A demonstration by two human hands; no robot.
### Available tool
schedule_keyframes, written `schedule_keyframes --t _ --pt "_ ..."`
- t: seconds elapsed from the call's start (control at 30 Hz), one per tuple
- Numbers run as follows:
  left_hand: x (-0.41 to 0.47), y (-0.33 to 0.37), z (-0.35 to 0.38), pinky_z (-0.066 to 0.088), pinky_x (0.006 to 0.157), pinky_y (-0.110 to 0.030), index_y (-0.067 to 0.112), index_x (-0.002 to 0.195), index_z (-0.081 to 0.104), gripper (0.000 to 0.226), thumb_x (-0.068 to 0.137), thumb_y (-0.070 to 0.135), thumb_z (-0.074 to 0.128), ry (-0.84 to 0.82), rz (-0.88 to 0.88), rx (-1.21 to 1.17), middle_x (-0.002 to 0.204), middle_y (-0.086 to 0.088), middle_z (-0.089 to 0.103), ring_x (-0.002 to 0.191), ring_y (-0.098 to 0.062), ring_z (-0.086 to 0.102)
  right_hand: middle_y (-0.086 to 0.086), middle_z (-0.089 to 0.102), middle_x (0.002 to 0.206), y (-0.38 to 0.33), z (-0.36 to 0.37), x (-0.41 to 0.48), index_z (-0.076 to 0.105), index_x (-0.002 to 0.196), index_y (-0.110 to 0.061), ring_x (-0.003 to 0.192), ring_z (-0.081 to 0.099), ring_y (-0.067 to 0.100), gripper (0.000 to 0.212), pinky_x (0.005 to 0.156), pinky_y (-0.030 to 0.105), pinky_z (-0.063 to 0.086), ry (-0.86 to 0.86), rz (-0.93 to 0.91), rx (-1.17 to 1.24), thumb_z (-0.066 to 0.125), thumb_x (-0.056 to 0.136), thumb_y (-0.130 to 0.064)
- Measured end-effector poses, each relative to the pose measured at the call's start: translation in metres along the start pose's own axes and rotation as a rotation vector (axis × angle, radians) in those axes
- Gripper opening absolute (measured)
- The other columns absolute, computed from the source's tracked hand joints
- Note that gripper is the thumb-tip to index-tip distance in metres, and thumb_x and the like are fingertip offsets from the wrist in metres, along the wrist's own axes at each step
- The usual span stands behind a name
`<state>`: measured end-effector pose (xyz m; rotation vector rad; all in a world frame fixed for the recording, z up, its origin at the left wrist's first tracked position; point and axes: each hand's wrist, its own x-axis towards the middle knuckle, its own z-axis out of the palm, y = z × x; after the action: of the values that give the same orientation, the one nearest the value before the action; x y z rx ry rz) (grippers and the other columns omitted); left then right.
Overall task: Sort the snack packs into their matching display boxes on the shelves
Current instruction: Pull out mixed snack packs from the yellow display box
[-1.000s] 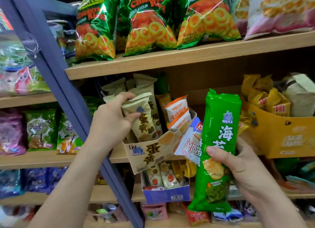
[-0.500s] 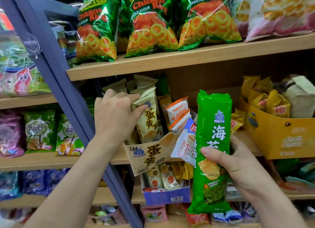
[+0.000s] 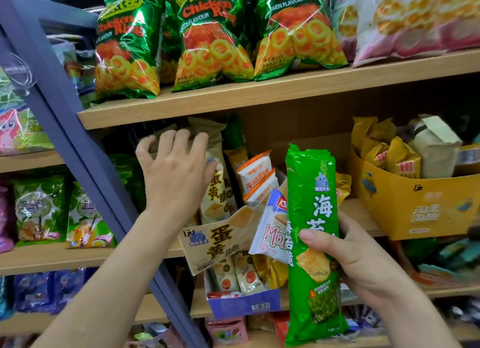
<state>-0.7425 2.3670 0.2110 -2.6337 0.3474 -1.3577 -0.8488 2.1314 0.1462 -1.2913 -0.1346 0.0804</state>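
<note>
The right hand (image 3: 363, 259) grips a tall green pack (image 3: 313, 243) upright, thumb across its front and fingers wrapped behind; the pack reads 海苔 beneath a small blue mascot and shows a cracker picture lower down. It stands just in front of the middle shelf (image 3: 361, 212), between a beige display box (image 3: 223, 241) printed 蛋黄 and a yellow box (image 3: 415, 210) of yellow packs. The left hand (image 3: 176, 176) reaches into the beige box, fingers spread loosely over the tops of the beige packs (image 3: 215, 191) marked 蛋黄; whether it has hold of one I cannot tell. A white wrapper (image 3: 270, 236) reading "Mo" leans against the green pack. On the top shelf stand green bags (image 3: 210, 41) labelled "Chicken Flavour".
</note>
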Motion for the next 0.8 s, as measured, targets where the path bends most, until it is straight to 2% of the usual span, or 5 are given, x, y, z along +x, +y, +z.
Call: schedule_keyframes --t 0.13,0.33,0.47,0.6,0.8 --pt "-0.027 0.039 -0.043 0.043 0.073 -0.022 0.024 0.115 0.065 0.04 0.094 0.051 0.044 -0.235 -0.03 -0.725 0.101 0.011 0.067 0.091 -0.006 0.058 0.011 0.075 0.104 -0.003 -0.004 -0.002 0.066 0.114 -0.018 0.087 0.074 0.028 0.074 0.062 0.03 0.058 0.038 0.001 0.053 0.084 0.044 -0.03" --pt "-0.055 0.082 -0.039 0.058 0.083 -0.044 0.049 0.13 0.04 0.047 0.089 0.038 0.062 -0.52 -0.256 -1.527 0.113 0.014 0.07 0.1 -0.009 0.069 0.011 0.076 0.1 0.001 0.006 -0.004 0.07 0.106 -0.016 0.085 0.074 0.023 0.062 0.063 0.028 0.058 0.131 -0.036 0.129 0.081 0.048 -0.034" --pt "-0.058 0.087 -0.038 0.058 0.074 -0.039 0.048 0.117 0.05 0.04 0.096 0.015 0.059 -0.273 -0.242 -1.45 0.103 0.013 0.069 0.088 -0.009 0.068 0.006 0.076 0.104 0.002 0.009 -0.006 0.072 0.103 -0.02 0.094 0.073 0.023 0.057 0.076 0.034 0.058 0.234 -0.111 0.12 0.079 0.05 -0.041" --pt "-0.057 0.084 -0.027 0.052 0.067 -0.018 0.029 0.1 0.069 0.031 0.097 0.002 0.053 -0.34 -0.36 -1.586 0.097 0.011 0.071 0.086 -0.004 0.067 0.009 0.075 0.108 0.002 0.007 -0.008 0.072 0.105 -0.026 0.098 0.072 0.028 0.061 0.08 0.042 0.059 0.272 -0.154 0.142 0.086 0.047 -0.041" --pt "-0.072 0.074 -0.021 0.049 0.078 -0.014 0.044 0.106 0.07 0.039 0.09 0.013 0.054 -0.124 -0.204 -1.285 0.109 0.011 0.058 0.101 -0.005 0.06 -0.001 0.076 0.104 0.005 0.011 -0.017 0.072 0.095 -0.042 0.095 0.073 0.019 0.039 0.076 0.034 0.059 0.396 -0.235 0.008 0.082 0.058 -0.036"
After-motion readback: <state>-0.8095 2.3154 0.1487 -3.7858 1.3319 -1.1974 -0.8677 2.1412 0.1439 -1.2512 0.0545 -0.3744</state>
